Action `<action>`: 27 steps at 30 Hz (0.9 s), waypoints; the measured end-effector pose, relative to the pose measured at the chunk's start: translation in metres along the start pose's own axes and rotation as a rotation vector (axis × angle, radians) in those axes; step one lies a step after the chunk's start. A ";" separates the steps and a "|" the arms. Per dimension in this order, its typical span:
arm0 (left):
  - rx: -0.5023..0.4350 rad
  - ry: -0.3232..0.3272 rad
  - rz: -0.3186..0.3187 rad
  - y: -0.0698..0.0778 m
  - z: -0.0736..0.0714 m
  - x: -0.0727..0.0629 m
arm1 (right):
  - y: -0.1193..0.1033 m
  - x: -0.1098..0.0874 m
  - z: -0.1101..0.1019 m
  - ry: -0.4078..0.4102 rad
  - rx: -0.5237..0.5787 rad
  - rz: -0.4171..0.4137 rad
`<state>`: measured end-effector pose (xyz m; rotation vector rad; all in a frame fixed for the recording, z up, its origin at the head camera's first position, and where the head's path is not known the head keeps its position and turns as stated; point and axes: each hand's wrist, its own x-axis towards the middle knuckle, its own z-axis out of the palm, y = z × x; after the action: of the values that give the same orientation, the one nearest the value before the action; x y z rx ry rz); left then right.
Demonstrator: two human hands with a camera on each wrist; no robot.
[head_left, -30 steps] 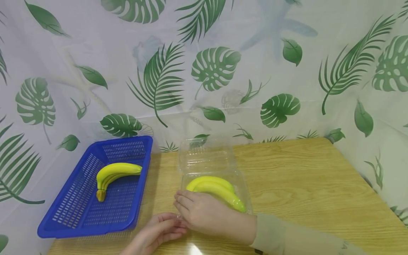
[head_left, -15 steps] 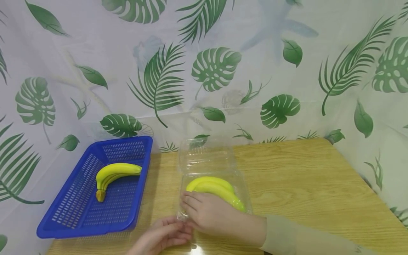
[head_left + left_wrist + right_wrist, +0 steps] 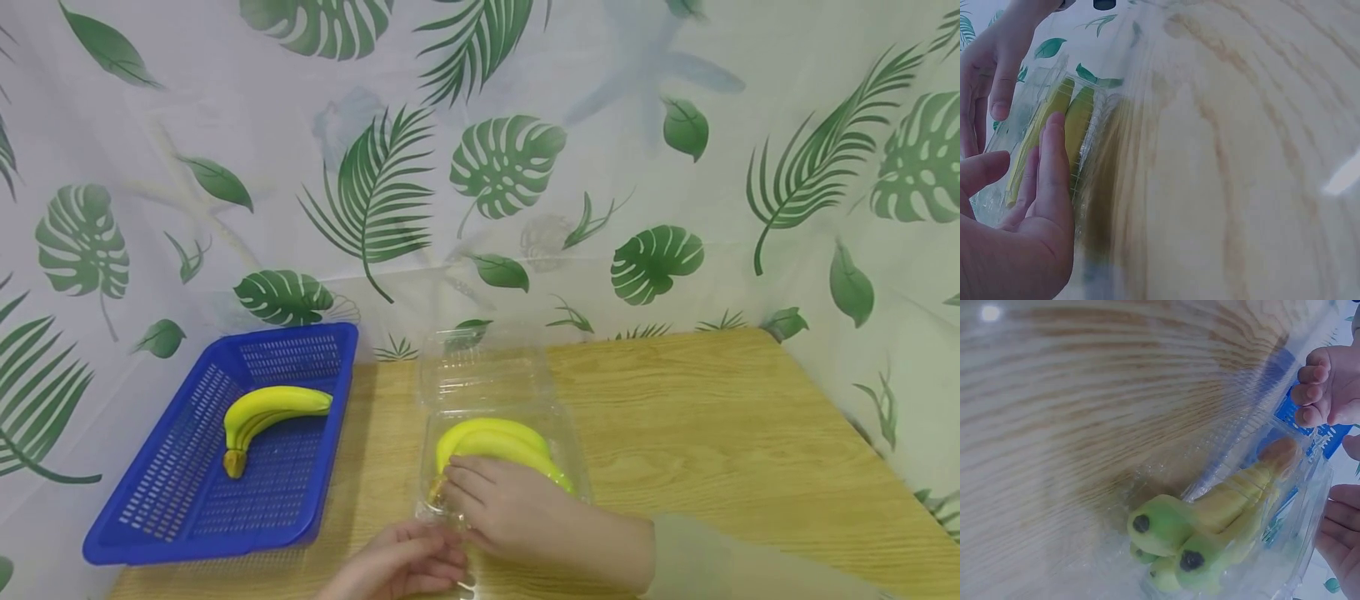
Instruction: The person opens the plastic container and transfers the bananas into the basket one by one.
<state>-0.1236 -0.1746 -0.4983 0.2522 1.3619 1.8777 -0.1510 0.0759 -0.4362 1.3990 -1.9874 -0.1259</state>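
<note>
A bunch of yellow bananas [image 3: 491, 433] lies in a clear plastic clamshell box [image 3: 573, 450], whose lid [image 3: 480, 379] is folded back toward the wall. My right hand [image 3: 517, 508] reaches over the near side of the box, fingers extended together beside the brown stem end, and covers part of the bunch. At the near left corner is my left hand [image 3: 405, 560], its fingers loosely bent close to the box edge; whether they touch it I cannot tell. In the right wrist view the green, dark-tipped ends of the bananas [image 3: 1160, 525] face the camera through the plastic.
To the left stands a blue perforated basket [image 3: 322, 492] with another bunch of bananas [image 3: 277, 402] inside. A leaf-patterned cloth [image 3: 585, 167] hangs behind the wooden table [image 3: 697, 417], whose surface extends right of the box.
Both hands have shifted slightly right along the near side of the box. The brown stem end of the boxed bananas now shows beside the right fingertips. Box and basket look unmoved.
</note>
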 end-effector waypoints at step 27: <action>-0.013 -0.035 -0.036 -0.013 0.036 0.030 | 0.014 -0.040 -0.025 -0.074 0.038 0.075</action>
<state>-0.1171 -0.1261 -0.5031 0.2517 1.3216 1.8441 -0.1405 0.1236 -0.4299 1.3595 -2.1102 -0.1085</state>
